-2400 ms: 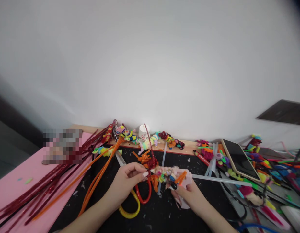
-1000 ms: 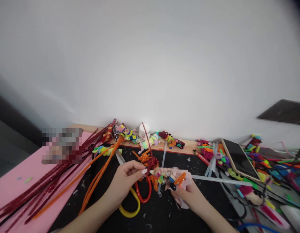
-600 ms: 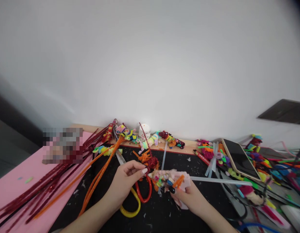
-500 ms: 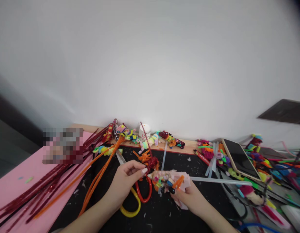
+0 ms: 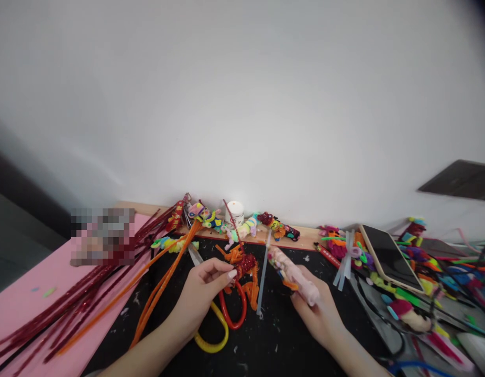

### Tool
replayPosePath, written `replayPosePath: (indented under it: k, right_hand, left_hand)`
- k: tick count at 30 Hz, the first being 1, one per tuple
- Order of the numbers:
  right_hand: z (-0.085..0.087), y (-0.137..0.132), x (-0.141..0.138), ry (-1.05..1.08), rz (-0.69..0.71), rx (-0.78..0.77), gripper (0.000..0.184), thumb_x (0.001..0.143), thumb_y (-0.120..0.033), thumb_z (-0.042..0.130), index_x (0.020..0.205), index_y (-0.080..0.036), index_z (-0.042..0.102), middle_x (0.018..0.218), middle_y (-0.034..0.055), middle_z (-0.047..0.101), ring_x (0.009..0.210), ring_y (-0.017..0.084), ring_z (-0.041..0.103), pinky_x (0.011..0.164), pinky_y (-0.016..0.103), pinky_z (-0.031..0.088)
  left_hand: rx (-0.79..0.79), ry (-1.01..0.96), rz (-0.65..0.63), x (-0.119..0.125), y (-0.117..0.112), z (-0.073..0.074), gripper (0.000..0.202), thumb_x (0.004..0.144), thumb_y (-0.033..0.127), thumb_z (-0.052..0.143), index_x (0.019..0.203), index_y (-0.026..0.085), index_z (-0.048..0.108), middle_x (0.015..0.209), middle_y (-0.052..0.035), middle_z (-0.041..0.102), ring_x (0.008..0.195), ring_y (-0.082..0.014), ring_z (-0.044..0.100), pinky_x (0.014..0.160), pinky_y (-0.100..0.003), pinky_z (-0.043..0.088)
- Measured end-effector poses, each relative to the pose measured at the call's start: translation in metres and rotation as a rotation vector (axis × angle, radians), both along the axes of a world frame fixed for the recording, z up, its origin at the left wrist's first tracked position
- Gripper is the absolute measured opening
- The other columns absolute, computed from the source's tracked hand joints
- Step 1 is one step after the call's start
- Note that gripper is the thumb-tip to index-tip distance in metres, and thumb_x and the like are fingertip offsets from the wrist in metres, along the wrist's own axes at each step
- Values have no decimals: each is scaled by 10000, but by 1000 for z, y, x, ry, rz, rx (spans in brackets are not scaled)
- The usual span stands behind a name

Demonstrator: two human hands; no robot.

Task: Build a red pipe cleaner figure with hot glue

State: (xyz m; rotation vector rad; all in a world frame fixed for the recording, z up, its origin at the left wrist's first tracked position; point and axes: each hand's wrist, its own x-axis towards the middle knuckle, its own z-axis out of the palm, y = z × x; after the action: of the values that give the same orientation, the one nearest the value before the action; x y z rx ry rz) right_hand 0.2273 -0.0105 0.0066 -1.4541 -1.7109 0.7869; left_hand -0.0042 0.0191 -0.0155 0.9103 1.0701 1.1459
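Between the thumb and fingers of my left hand [image 5: 213,277] is a red tinsel pipe-cleaner piece [image 5: 247,262], coiled into a lump with one strand sticking up. My right hand [image 5: 315,309] is wrapped round a pink glue gun [image 5: 291,272] decorated with colourful bits, its nozzle end pointing up and left, apart from the red piece. Scissors [image 5: 232,314] with red and yellow handles lie under and beside my left hand. Orange pipe-cleaner pieces [image 5: 251,293] lie on the black mat [image 5: 274,345] near the red lump. A translucent glue stick [image 5: 263,277] lies between my hands.
Long red tinsel stems [image 5: 93,283] and orange stems [image 5: 160,288] spread over the pink board [image 5: 14,303] at left. Small pipe-cleaner figures [image 5: 205,212] and a white cup-like container [image 5: 234,212] line the wall. At right are a phone [image 5: 392,256] and tangled colourful stems [image 5: 458,283].
My right hand has drawn the glue gun right, away from the red piece, and turned it so its nozzle end points further up. My left hand stays nearly still.
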Motion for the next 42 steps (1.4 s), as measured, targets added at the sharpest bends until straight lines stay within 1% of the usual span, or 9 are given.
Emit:
replayPosePath:
  k: [5,8,14,21,24,27,30,35,42]
  right_hand:
    - [-10,6,6,-453,-93,55,358,729,-200,521,1084,-182,486,999,89,591,838,253,582,711,361,464]
    - [-18,9,6,-609,-105,90,382,741,-174,501,1122,-160,472,1037,117,566,950,287,552,802,423,449]
    - [-13,1,3,-533,-80,338,562,771,-200,514,1307,-190,344,1342,153,346,1233,341,338,975,527,323]
    - [-11,-18,-12,-137,145,359,348,792,-213,551,1137,-202,505,1002,103,579,947,264,552,801,365,460]
    - [-9,-21,-22,-39,140,308,50,815,-185,541,823,-202,587,735,37,608,688,188,581,621,271,462]
    - [-9,-20,-27,24,93,280,178,831,-158,519,660,-190,559,602,3,569,544,140,536,515,233,415]
    - [-12,-18,-27,88,54,265,163,811,-142,543,654,-185,560,600,1,564,550,138,540,508,229,409]
    - [-14,-17,-26,126,164,241,202,803,-119,554,610,-178,538,576,-6,534,534,124,515,499,223,384]
    - [-12,-17,-26,64,248,264,190,818,-103,538,639,-166,551,596,10,551,551,120,511,504,222,370]
  left_hand:
    - [15,26,1,0,0,1,139,638,263,751,682,162,667,644,15,646,623,-117,582,626,-216,455]
    - [31,46,-9,1,0,2,137,635,261,749,677,159,669,641,9,642,618,-123,579,617,-222,454]
    - [108,109,-104,2,-4,6,76,661,211,718,642,172,655,675,-3,648,643,-135,593,624,-226,459]
    - [564,482,-542,3,-20,19,192,811,134,550,721,170,715,746,-74,680,710,-162,625,671,-235,457]
    - [615,492,-628,4,-23,16,217,825,126,519,773,162,726,779,-91,688,719,-162,632,663,-228,459]
    - [543,438,-532,6,-21,10,174,758,71,575,689,147,716,705,-67,682,650,-145,615,613,-214,440]
    - [327,355,-419,8,-16,8,107,701,105,644,604,129,681,644,-48,658,575,-131,573,540,-211,417]
    - [91,153,-336,8,-11,9,97,634,149,707,563,132,644,607,-17,653,567,-122,580,549,-212,437]
    - [-38,-7,-285,7,-9,6,125,581,164,764,576,129,645,535,11,653,511,-96,579,534,-196,447]
